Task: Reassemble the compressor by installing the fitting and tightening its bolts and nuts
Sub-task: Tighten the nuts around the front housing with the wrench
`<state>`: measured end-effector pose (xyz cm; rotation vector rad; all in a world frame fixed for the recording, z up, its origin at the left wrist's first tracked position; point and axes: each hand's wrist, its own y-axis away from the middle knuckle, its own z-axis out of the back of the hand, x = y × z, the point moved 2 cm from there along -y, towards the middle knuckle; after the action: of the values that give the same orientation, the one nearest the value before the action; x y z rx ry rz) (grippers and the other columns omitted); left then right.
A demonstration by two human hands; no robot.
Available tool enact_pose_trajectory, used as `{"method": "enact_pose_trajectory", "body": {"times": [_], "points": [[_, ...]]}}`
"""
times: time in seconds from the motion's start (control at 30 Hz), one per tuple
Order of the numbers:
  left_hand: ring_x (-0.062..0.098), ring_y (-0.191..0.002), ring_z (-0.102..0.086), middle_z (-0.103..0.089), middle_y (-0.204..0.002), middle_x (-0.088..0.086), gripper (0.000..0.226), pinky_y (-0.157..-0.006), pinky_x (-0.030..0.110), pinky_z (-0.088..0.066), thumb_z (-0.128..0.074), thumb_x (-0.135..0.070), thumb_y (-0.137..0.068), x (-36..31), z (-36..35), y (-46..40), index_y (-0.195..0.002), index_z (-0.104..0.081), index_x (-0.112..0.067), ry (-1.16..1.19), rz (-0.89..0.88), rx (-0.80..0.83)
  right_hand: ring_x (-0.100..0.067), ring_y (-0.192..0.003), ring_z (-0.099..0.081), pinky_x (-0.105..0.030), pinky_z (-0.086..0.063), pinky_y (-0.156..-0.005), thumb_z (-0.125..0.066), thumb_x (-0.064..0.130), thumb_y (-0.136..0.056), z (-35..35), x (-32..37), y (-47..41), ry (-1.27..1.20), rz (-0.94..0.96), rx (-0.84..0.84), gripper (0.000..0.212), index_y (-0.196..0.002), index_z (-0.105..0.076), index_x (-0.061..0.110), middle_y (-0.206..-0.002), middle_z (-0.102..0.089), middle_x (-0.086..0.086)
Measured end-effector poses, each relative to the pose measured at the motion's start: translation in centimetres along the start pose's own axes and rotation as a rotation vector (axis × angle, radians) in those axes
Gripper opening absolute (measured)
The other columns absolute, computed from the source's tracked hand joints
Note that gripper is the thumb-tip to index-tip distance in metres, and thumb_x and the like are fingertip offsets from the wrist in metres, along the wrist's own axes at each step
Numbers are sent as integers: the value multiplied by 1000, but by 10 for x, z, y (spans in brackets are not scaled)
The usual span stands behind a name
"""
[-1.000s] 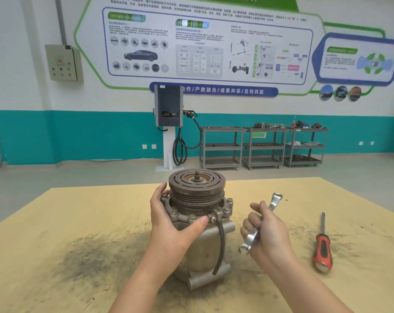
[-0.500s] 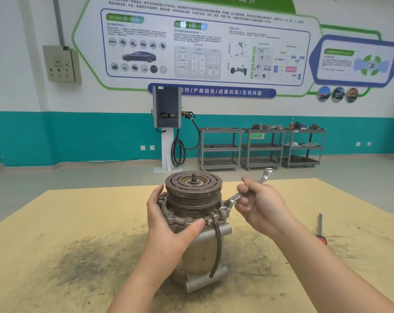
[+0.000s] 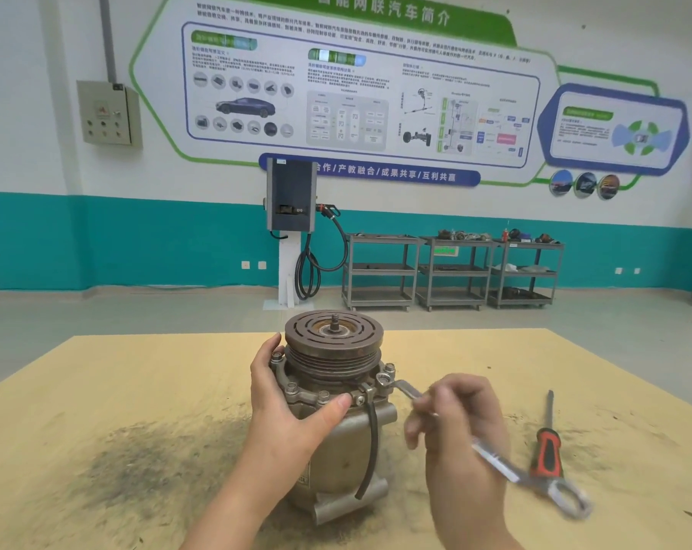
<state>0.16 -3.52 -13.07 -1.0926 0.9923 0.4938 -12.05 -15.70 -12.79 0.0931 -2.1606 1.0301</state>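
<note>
On the stained wooden table (image 3: 98,391) the compressor (image 3: 336,430) is stood upright near the middle, its grooved pulley (image 3: 333,343) on top. It is steadied by the left hand (image 3: 292,406), whose fingers are wrapped round the far side of the body while the thumb is pressed against the front of the bolted ring (image 3: 316,396) below the pulley. Several bolt heads are seen seated around that ring, so the fitting appears to be in place already and the work is judged to be in its tightening stage; how many bolts are fully tight cannot be told. At the ring's right side one bolt (image 3: 383,379) is engaged by the ring end of the spanner (image 3: 491,456), and the spanner's shank is grasped by the curled fingers of the right hand (image 3: 455,430), the free end being pointed down and to the right. Further right a red-handled screwdriver (image 3: 547,442) is left lying on the table, untouched. Compared with half a second ago, the spanner handle has been swung from an up-and-back position, behind the compressor's right shoulder, round toward the viewer and downward, the right hand being carried with it; a second ago the spanner was held off the compressor altogether. The left hand's hold is unchanged.
</note>
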Motion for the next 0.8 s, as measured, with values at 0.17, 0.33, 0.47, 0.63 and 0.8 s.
{"method": "enact_pose_trajectory", "body": {"times": [0.17,0.33,0.47,0.63,0.8], "points": [[7,-134,-39,-31,-137,-31,89,-115,37,-33,-77,-54,-59,1,0,2,-120,-15,-69,29,-4,6,-16,-66,-66,-31,-54,-61,-60,36,-86,-10,10,10,444,283,169,10,-89,-60,45,-75,-65,10],[6,-132,-40,-31,-134,-33,86,-113,33,-33,-76,-48,-64,3,0,0,-116,-13,-72,32,-19,14,-17,-52,-57,-24,-47,-50,-48,23,-94,-6,32,-13,136,186,146,17,-94,-54,38,-69,-64,-1],[-1,-128,-42,-30,-129,-42,84,-109,28,-33,-76,-48,-62,5,1,-1,-114,-15,-74,55,-28,6,-18,-38,-42,-23,-33,-40,-37,8,-96,1,21,-54,-133,-250,-49,13,-99,-47,17,-54,-53,-6],[-28,-112,-36,-31,-126,-43,85,-86,7,-35,-83,-50,-63,8,0,-4,-110,-18,-76,74,-35,-23,-15,-34,-28,-21,-25,-35,-35,4,-96,2,-5,-72,-250,-522,-129,14,-98,-48,8,-49,-42,-4],[-17,-114,-46,-35,-126,-35,90,-81,3,-38,-85,-42,-59,10,-1,-3,-116,-21,-69,102,-27,-32,-11,-33,-20,-18,-19,-30,-41,8,-96,-2,-19,-85,-340,-742,-92,10,-96,-52,7,-47,-33,1]]}}
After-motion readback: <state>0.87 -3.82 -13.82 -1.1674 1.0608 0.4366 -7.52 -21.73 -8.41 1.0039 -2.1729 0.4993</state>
